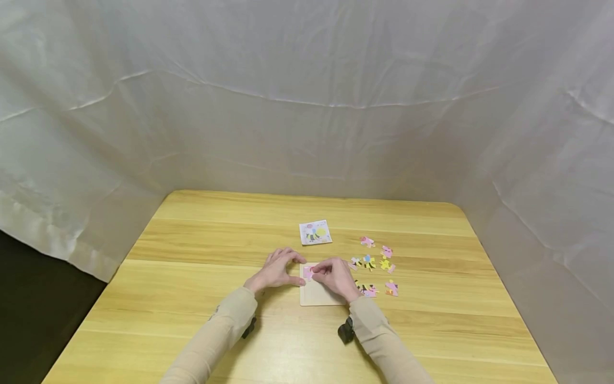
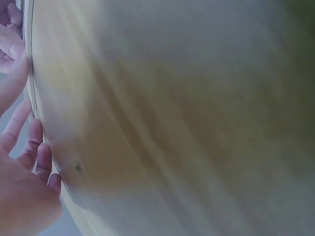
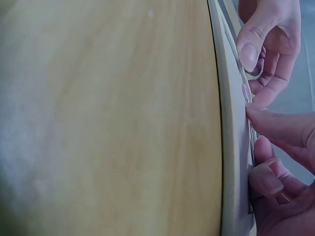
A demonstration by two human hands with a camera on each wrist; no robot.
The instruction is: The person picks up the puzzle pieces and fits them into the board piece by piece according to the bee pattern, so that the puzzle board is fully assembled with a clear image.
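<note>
A pale wooden puzzle board (image 1: 318, 294) lies on the table in front of me. A pink puzzle piece (image 1: 307, 272) sits in its top left corner. My right hand (image 1: 317, 271) bends over that corner and pinches the piece between thumb and forefinger. My left hand (image 1: 298, 270) rests on the table at the board's left edge, fingers spread, thumb and forefinger touching the edge. The right wrist view shows the board's rim (image 3: 231, 123) edge-on, with my right hand's fingers (image 3: 275, 128) lying on it and the left hand (image 3: 268, 39) beyond. The left wrist view is blurred; it shows the left hand's fingers (image 2: 34, 147) against the wood.
Several loose coloured puzzle pieces (image 1: 369, 262) are scattered right of the board. A small picture card (image 1: 315, 232) lies behind it. The wooden table (image 1: 201, 240) is enclosed by white cloth (image 1: 307, 106) on three sides. A black wrist camera (image 1: 346, 330) sits under the right sleeve.
</note>
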